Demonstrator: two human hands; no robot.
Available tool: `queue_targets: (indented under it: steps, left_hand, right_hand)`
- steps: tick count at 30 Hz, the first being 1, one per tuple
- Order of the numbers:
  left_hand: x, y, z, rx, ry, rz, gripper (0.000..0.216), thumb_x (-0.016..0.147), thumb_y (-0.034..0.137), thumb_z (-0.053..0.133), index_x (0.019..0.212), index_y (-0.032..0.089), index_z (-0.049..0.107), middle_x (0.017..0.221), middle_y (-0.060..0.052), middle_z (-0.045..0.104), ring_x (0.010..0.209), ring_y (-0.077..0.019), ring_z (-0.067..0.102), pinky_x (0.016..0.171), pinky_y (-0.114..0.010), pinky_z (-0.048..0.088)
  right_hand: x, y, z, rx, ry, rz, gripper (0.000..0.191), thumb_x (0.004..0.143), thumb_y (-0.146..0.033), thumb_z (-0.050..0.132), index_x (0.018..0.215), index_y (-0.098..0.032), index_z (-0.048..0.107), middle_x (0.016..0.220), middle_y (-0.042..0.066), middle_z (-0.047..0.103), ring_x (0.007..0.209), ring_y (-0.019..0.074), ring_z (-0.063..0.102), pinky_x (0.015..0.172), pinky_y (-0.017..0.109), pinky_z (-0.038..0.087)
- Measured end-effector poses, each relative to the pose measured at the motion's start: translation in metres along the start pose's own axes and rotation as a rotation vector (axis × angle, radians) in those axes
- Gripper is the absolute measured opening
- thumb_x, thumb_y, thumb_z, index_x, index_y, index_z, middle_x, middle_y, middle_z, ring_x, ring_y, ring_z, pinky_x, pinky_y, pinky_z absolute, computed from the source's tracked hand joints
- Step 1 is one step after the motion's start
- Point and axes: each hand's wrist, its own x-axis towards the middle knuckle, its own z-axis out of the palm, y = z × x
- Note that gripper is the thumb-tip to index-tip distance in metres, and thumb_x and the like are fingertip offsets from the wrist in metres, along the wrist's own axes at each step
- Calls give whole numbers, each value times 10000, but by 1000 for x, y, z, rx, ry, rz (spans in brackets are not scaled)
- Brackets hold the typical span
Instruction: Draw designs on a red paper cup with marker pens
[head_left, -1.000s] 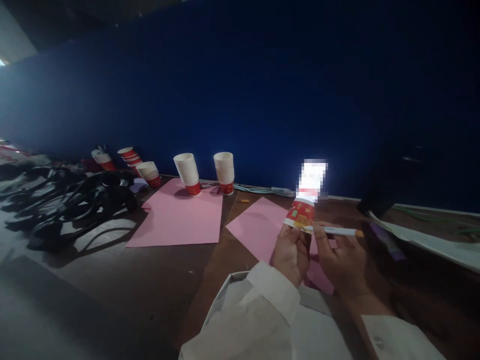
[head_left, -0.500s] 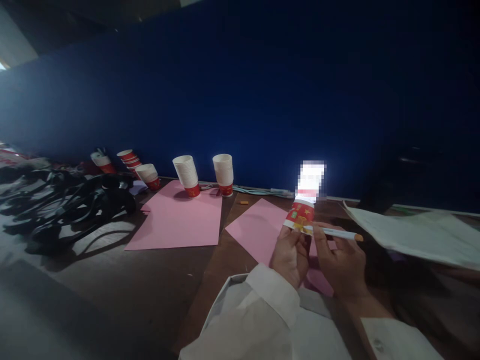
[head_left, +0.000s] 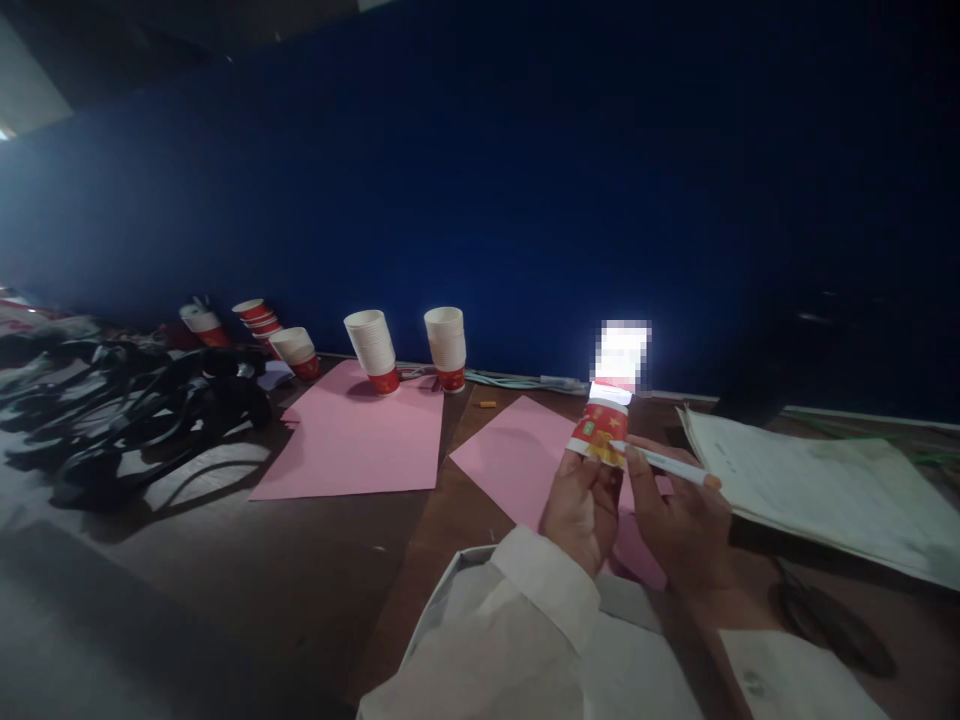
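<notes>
My left hand (head_left: 579, 505) grips a red paper cup (head_left: 598, 424) with gold stars and a yellow bow design, tipped on its side. In my right hand (head_left: 679, 515) is a white marker (head_left: 675, 464) with an orange end. Its other end reaches the yellow design on the cup, though whether the tip touches is too small to tell. Just beyond the cup stands a bright phone screen (head_left: 622, 352), blurred out. Pink paper (head_left: 510, 455) lies beneath my hands. A small orange cap (head_left: 487, 405) rests on the table.
Two tall stacks of paper cups (head_left: 371, 345) stand along the blue partition (head_left: 450, 180), one on a pink sheet (head_left: 360, 450). More cups (head_left: 296, 350) lean farther left, behind black headsets (head_left: 187, 400). Stacked papers (head_left: 825, 490) and a dark object (head_left: 836, 615) lie at right.
The papers on the right have dropped flatter onto the table, and a dark object now shows below them. The marker has tilted slightly. My left hand and the cup have barely moved.
</notes>
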Motion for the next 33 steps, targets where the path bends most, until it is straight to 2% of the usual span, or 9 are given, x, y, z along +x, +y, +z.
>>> queue_targets:
  steps: [4, 8, 13, 18, 25, 33]
  left_hand:
    - [1, -1, -2, 14, 2, 7, 408, 782, 38, 581, 1163, 172, 641, 949, -71, 714, 809, -125, 690, 861, -217, 522]
    - [2, -1, -3, 29, 11, 0, 375, 784, 45, 573, 1131, 159, 656, 965, -80, 713, 850, -130, 691, 892, -214, 505]
    - [4, -4, -6, 21, 46, 17, 299, 784, 48, 587, 1047, 163, 668, 818, -32, 681, 807, -125, 679, 898, -230, 510]
    - [5, -6, -8, 28, 67, 19, 254, 800, 50, 569, 1006, 154, 674, 844, -45, 679, 875, -135, 690, 913, -234, 514]
    - [6, -5, -10, 3, 40, 19, 174, 788, 48, 610, 916, 155, 659, 822, -41, 689, 796, -115, 686, 861, -209, 535]
    - [10, -5, -13, 0, 61, -2, 278, 840, 12, 541, 1051, 150, 659, 885, -62, 707, 748, -92, 675, 780, -174, 535]
  right_hand:
    - [2, -2, -1, 28, -6, -9, 210, 953, -321, 570, 926, -186, 728, 924, 76, 769, 881, 203, 720, 828, 327, 534]
    - [1, -1, -1, -2, -22, 35, 257, 961, -365, 544, 900, -192, 724, 918, 79, 767, 856, 203, 717, 820, 332, 526]
    - [-4, 1, 1, -28, -23, 79, 346, 957, -446, 519, 848, -199, 735, 839, 76, 755, 813, 229, 694, 808, 366, 507]
    - [-6, 2, 3, -64, -26, 85, 364, 951, -462, 508, 834, -190, 720, 808, 78, 746, 789, 240, 677, 775, 372, 496]
    - [-7, -3, 1, 70, -46, 121, 259, 949, -378, 550, 922, -190, 727, 910, 88, 754, 863, 222, 693, 826, 367, 526]
    - [-1, -13, -2, 279, 25, 131, 173, 928, -238, 598, 1053, -183, 705, 1026, 95, 735, 956, 211, 691, 888, 389, 556]
